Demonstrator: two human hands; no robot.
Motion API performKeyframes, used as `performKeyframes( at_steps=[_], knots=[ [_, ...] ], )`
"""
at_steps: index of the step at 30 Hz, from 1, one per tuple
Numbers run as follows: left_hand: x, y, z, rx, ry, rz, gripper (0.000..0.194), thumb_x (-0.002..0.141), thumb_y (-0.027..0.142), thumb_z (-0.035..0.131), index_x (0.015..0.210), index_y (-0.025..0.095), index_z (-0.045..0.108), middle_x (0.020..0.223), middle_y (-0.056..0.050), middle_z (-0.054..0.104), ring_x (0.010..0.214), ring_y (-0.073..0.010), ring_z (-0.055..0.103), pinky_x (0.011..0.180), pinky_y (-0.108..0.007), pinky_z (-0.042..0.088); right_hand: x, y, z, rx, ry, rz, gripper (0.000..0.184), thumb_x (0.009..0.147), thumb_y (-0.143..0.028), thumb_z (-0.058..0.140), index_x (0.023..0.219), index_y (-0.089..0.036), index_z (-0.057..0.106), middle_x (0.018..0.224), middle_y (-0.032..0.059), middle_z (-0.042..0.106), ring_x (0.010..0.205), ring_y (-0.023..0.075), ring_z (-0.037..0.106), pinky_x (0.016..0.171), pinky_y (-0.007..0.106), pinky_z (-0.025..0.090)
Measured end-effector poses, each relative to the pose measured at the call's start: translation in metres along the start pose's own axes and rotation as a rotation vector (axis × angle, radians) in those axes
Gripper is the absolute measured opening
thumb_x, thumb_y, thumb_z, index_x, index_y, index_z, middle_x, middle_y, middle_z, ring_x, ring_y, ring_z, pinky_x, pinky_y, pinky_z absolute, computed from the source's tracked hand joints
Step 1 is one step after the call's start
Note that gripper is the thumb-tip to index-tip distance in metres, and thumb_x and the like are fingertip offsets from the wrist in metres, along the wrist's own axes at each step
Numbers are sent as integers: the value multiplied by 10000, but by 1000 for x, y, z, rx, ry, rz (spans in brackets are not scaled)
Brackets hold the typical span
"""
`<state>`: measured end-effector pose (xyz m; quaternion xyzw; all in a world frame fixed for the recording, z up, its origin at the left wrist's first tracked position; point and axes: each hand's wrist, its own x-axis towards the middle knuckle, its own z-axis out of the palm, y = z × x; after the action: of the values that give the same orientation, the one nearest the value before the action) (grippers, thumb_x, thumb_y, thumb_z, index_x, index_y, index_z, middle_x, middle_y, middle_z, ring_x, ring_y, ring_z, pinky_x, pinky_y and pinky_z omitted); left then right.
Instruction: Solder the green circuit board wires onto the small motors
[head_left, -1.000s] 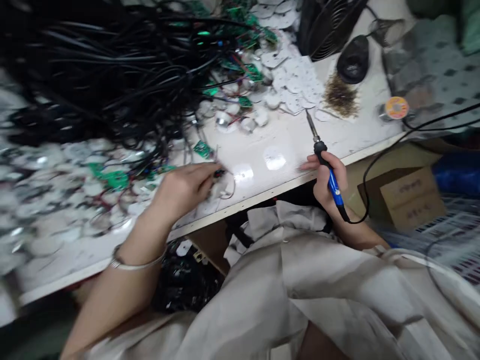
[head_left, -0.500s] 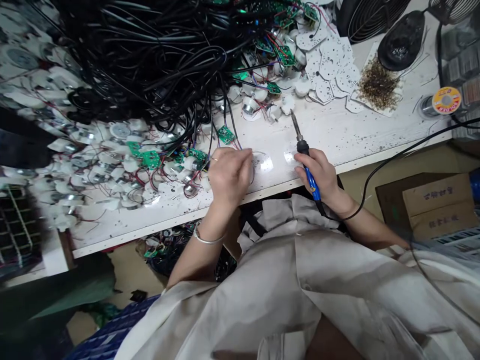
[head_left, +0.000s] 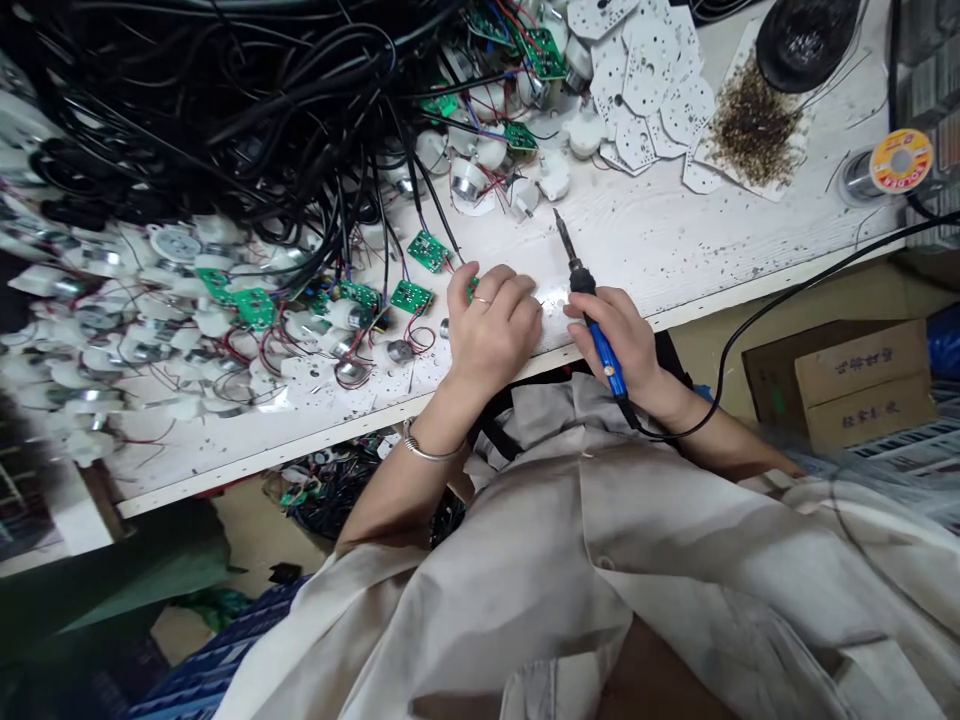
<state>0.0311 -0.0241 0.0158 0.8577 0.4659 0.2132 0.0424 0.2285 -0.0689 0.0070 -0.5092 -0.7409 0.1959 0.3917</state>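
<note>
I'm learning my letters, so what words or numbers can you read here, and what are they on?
Cardboard box: two rows of printed characters, too blurred to read.
Spool of solder wire: yellow label with red lettering, too small to read.
I can't read anything else.

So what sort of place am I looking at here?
Most likely a small electronics assembly workshop. A soldering iron with a blue handle is in use at the bench, a spool of solder wire sits nearby, and small green circuit boards lie wired up beside a heap of black cables.
</note>
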Motion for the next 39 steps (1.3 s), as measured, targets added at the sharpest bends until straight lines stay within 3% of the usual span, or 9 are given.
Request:
performKeyframes(
  at_steps=[4,7,10,12,16,21,36,39],
  knots=[
    [2,-2,-1,-58,-54,60,162,954,226,525,843,232,642,1033,-8,767,1052,-195,684,1062,-484,459,-1,-3,-6,180,82,44,297,991,-382,556,1272,-301,611,1073,35,736,997,172,741,844,327,655],
    [5,-5,-4,-124,-103,51,171,942,229,525,814,237,638,1004,3,772,1024,-186,691,1107,-499,453,-7,-4,-14,414,233,253,230,999,-404,553,1174,-294,652,882,-12,768,727,138,758,665,291,649],
    [7,-8,-7,-187,-153,36,161,922,220,537,816,237,657,1016,8,773,1037,-184,692,1157,-525,426,-11,-2,-20,589,365,402,249,996,-475,542,978,-273,686,602,-71,676,399,86,601,367,204,460],
    [8,-9,-8,-208,-163,33,164,916,217,535,813,238,661,1015,14,774,1039,-181,692,1174,-535,417,-12,1,-21,596,352,440,350,970,-564,543,877,-258,684,529,-75,628,319,72,506,302,200,369],
    [9,-10,-9,-225,-182,14,152,900,220,547,792,242,651,1004,21,776,1036,-182,688,1190,-558,407,-10,2,-22,541,249,467,420,943,-628,541,827,-252,690,488,-69,603,308,73,454,317,222,381],
    [10,-11,-9,-234,-180,-18,150,870,187,559,780,245,664,971,18,768,1006,-184,691,1205,-571,397,-10,0,-21,518,262,465,426,958,-633,509,836,-270,697,496,-64,600,319,82,447,328,241,376],
    [4,-19,-2,-241,-99,72,156,893,166,563,813,239,675,977,16,768,989,-182,693,1182,-551,440,-5,0,-26,591,180,439,300,963,-516,601,882,-260,735,514,-73,633,335,66,503,329,217,363],
    [3,-19,-2,-237,-103,63,150,895,170,566,821,239,678,985,15,768,992,-183,689,1179,-550,438,-6,3,-23,631,227,431,282,977,-509,577,904,-281,727,554,-68,656,335,71,504,302,221,333]
  ],
)
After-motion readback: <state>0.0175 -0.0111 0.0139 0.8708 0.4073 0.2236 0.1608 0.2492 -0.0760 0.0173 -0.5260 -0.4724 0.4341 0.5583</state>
